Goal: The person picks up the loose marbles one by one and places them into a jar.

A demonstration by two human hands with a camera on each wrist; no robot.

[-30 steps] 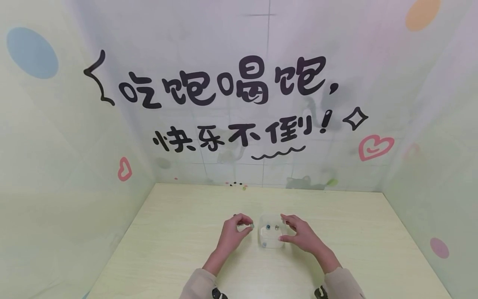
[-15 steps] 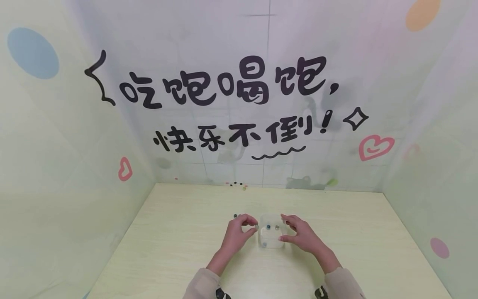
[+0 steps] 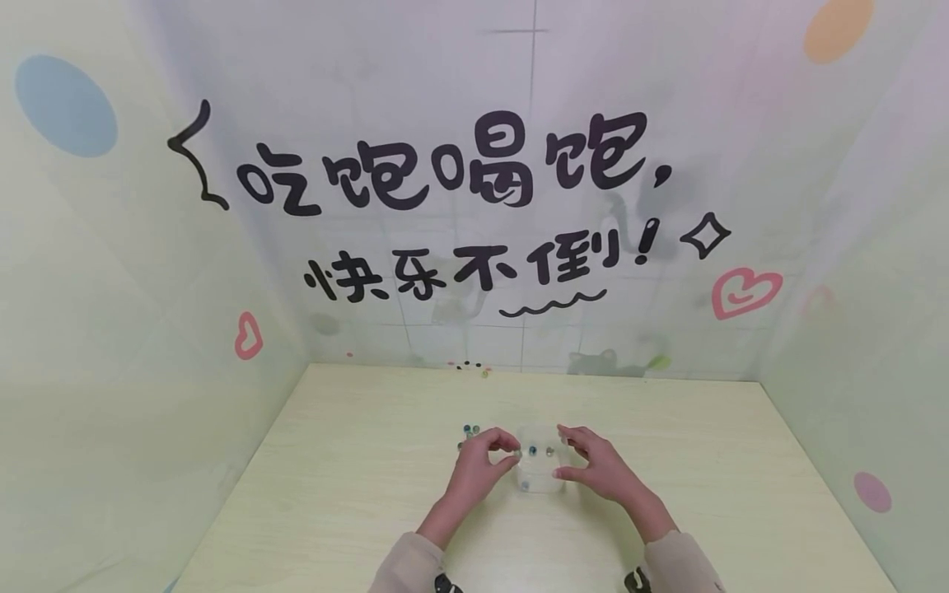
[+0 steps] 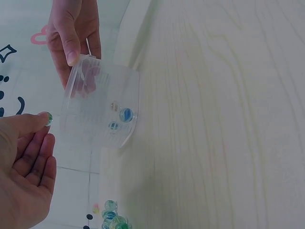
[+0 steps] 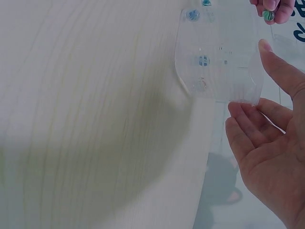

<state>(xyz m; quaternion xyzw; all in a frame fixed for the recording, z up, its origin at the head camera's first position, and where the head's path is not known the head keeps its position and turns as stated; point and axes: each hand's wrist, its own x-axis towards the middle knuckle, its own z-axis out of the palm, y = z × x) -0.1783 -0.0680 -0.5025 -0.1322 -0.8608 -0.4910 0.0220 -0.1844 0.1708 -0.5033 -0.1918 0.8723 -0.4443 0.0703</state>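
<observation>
A clear plastic box (image 3: 543, 480) stands on the table, with several marbles (image 4: 126, 115) lying at its bottom. My right hand (image 3: 602, 469) holds the box at its right side, thumb at the near part of the rim and fingers at the far part. Between thumb and fingertip my left hand (image 3: 478, 471) pinches a green-swirled glass marble (image 4: 49, 119), just at the left rim of the box. In the right wrist view that same marble (image 5: 268, 16) shows above the rim.
On the table to the left of the box lies a small cluster of glass marbles (image 4: 113, 218), partly behind the left hand in the head view. The pale wooden table (image 3: 334, 478) meets printed cloth walls (image 3: 474, 338) at its back and sides.
My left hand has moved right with the marble, from beside the box to its rim, which uncovers more of the cluster on the table. The right hand and the box stay put.
</observation>
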